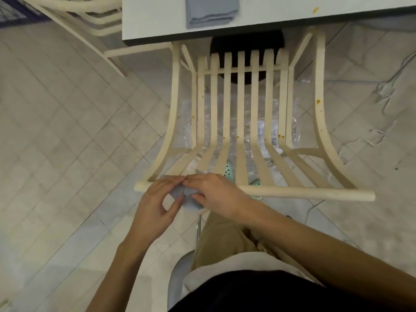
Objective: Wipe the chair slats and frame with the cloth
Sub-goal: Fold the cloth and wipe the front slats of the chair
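A cream slatted chair [240,104] stands below me, its top rail [304,193] nearest and its seat pushed under a white table [155,23]. Small orange stains dot the slats and the right frame arm [318,101]. A blue-grey cloth [186,199] is draped over the left end of the top rail. My left hand [157,203] and my right hand [216,194] both pinch that cloth, fingertips meeting over the rail. Most of the cloth is hidden under my hands.
A second folded blue-grey cloth [211,12] lies on the table near its front edge. Another cream chair [90,21] stands at the back left. Clear plastic sheeting [276,131] covers the tiled floor under the chair. My leg [222,239] is right behind the rail.
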Demonstrator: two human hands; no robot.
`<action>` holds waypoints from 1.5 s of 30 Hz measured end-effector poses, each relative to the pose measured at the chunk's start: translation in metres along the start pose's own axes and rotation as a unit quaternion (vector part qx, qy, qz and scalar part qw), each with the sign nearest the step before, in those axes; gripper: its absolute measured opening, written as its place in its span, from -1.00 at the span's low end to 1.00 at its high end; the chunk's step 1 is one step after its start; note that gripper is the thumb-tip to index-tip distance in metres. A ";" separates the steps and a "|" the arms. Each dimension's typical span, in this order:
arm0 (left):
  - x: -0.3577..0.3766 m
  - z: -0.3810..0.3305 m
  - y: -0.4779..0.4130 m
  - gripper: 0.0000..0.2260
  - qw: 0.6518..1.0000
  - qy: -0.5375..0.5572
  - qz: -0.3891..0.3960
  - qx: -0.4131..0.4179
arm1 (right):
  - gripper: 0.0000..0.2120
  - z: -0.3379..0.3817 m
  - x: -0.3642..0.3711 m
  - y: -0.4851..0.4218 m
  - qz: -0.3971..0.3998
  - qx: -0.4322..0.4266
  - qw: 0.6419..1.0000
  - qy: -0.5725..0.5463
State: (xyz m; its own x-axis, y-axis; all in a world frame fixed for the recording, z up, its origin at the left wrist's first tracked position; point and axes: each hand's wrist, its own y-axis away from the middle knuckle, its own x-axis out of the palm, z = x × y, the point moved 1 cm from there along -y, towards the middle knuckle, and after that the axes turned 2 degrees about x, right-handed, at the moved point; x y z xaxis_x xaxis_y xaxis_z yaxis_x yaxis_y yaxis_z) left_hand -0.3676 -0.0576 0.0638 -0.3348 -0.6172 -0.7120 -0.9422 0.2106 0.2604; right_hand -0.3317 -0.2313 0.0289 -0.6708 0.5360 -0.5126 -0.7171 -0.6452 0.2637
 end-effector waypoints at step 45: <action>0.099 -0.070 -0.065 -0.82 0.999 0.019 0.029 -0.041 | -0.52 -0.128 -0.098 0.215 -0.065 0.138 0.954 0.257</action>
State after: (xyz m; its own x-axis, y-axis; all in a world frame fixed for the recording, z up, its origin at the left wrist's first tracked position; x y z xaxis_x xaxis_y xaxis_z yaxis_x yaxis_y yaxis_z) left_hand -0.3382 -0.1855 0.0224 -0.3864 -0.6348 -0.6691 -0.9168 0.1852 0.3537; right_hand -0.3960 -0.4926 0.0312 -0.4417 0.2177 -0.8704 -0.8580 -0.3859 0.3389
